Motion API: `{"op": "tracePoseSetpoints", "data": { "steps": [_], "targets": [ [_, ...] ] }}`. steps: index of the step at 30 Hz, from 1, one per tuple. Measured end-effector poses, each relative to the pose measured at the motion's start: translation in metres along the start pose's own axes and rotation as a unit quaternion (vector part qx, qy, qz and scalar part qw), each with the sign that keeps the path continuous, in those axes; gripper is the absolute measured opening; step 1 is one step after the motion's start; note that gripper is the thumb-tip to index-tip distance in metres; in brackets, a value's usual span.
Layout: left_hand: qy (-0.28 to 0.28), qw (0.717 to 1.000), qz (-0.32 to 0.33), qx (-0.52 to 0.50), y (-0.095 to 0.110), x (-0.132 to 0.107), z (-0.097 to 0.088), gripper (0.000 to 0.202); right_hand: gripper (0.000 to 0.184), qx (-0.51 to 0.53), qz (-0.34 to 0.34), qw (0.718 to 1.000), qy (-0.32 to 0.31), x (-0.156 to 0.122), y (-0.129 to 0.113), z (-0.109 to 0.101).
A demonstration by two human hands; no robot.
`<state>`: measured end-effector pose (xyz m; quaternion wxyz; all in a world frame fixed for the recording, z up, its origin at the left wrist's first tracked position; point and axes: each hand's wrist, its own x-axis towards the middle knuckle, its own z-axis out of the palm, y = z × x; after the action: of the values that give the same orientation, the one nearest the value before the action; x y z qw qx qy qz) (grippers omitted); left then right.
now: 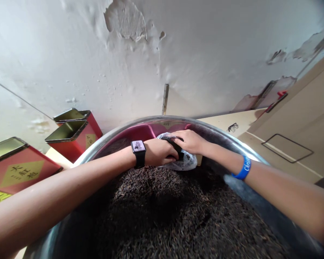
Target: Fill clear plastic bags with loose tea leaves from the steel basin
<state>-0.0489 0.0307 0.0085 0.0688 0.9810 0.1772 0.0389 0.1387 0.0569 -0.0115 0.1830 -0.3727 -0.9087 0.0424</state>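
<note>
Crumpled clear plastic bag (181,161), left hand (160,151), right hand (191,141) clamped on it; dark loose tea (151,216) beside

Bright light glints on the steel basin (243,146); edges warp.

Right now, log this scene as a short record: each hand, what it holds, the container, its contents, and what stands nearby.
left hand: wears black smartwatch, gripping clear plastic bag
right hand: wears blue wristband, gripping the same bag
between hands: black strip, purpose unclear
container: steel basin
contents: dark loose tea leaves
nearby: red tea tins, peeling white wall
</note>
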Motion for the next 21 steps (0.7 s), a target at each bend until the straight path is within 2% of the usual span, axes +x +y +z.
{"op": "tracePoseSetpoints", "data": {
  "steps": [6, 10, 13, 16, 19, 21],
  "targets": [
    [-0.007, 0.999, 0.006, -0.033, 0.002, 0.001, -0.006, 0.021, 0.035, -0.01, 0.006, 1.0, -0.002, 0.001, 0.002, 0.002],
    [0.045, 0.995, -0.005, -0.091, -0.003, -0.006, -0.027, 0.022, 0.033, -0.005, 0.002, 1.0, -0.007, 0.0, 0.001, 0.0],
    [0.104, 0.987, -0.077, -0.095, -0.017, -0.018, -0.05, 0.025, 0.03, 0.002, 0.011, 1.0, -0.011, -0.001, -0.001, -0.002],
    [0.174, 0.964, -0.192, -0.066, -0.043, -0.035, -0.07, 0.029, 0.032, -0.012, 0.028, 1.0, -0.004, -0.001, -0.001, -0.001],
    [0.223, 0.928, -0.297, -0.012, -0.081, -0.052, -0.074, 0.034, 0.032, -0.013, 0.021, 1.0, -0.002, -0.001, 0.001, 0.0],
    [0.22, 0.904, -0.366, 0.01, -0.107, -0.06, -0.067, 0.04, 0.034, -0.009, 0.013, 1.0, -0.002, -0.001, 0.002, 0.001]
  ]
}}
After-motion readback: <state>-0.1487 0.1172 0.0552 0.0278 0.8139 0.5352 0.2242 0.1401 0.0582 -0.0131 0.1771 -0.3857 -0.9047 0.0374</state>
